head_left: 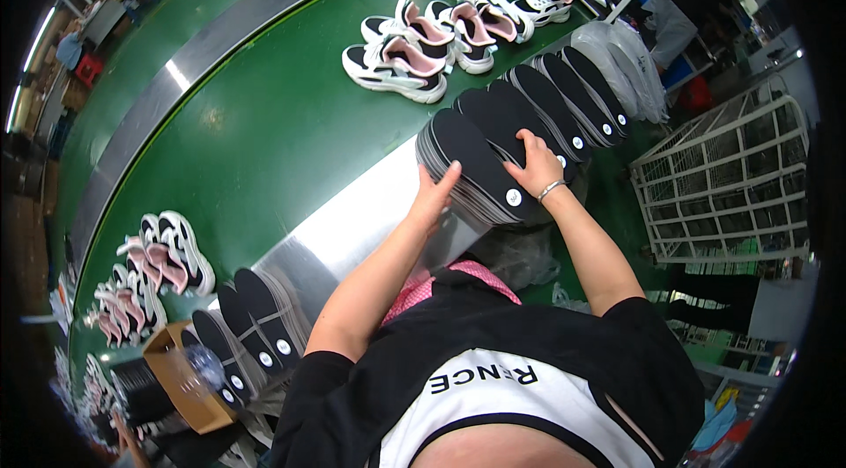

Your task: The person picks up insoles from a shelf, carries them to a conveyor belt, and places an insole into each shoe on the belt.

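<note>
Stacks of black insoles stand in a row along the metal ledge in front of me. My left hand (434, 196) grips the left side of the nearest stack of insoles (471, 155), its thumb along the edge and its other fingers mostly hidden. My right hand (538, 167), with a bracelet at the wrist, is at the right side of that stack, against the neighbouring insoles (495, 115). Its thumb and forefinger are apart, pressed to the insoles. Each stack bears a round white sticker (514, 197) near its lower end.
Black, white and pink sneakers (397, 67) sit on the green conveyor belt (264, 124), with more sneakers (167, 256) at the left. More insole stacks (264, 318) and a cardboard box (181, 380) are lower left. Clear plastic bags (621, 63) lie far right, by a white wire rack (723, 186).
</note>
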A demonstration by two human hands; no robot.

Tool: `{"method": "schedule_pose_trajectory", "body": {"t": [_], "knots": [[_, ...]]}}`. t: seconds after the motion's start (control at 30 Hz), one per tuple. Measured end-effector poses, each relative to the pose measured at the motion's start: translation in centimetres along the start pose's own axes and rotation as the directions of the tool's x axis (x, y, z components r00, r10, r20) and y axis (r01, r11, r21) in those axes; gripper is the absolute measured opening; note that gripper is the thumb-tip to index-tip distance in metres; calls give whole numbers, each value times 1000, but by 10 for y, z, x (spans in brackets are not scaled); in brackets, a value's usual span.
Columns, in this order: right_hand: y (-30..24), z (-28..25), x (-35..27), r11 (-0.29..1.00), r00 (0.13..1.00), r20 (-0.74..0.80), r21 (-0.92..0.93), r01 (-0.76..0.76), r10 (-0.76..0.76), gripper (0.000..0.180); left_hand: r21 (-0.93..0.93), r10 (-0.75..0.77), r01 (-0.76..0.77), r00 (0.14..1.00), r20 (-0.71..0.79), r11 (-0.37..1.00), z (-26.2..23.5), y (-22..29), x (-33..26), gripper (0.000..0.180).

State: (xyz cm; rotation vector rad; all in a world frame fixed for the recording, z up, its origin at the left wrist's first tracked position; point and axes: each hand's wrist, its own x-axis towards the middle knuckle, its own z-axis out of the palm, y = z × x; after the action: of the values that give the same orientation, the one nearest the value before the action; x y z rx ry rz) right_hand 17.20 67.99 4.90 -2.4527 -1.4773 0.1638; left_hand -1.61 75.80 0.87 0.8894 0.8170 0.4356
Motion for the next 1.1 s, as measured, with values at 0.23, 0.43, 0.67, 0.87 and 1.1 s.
{"method": "schedule_pose_trajectory", "body": {"t": [0.23, 0.43, 0.67, 0.87, 1.1], "knots": [[-7, -10, 4, 990, 995, 71, -129, -54, 64, 51, 99, 25, -27, 999, 25, 995, -3, -10, 13, 100], [-12, -49, 34, 986, 914, 401, -169, 14, 56, 52, 186, 3, 18, 994, -113, 982, -44, -17, 2, 70], [-49, 14, 192, 839, 842, -47, 68, 540, -538, 28, 916, 524, 164, 777, -348, 366, -107, -25, -37, 59], [-103, 71, 263, 878, 863, 449, -286, 384, -231, 34, 917, 277, 358, 876, -396, 178, -113, -50, -49, 83], [-191, 53, 215, 819, 737, 444, -10, 573, -510, 37, 737, 93, 373, 858, -506, 564, -120, -24, -43, 76]]}}
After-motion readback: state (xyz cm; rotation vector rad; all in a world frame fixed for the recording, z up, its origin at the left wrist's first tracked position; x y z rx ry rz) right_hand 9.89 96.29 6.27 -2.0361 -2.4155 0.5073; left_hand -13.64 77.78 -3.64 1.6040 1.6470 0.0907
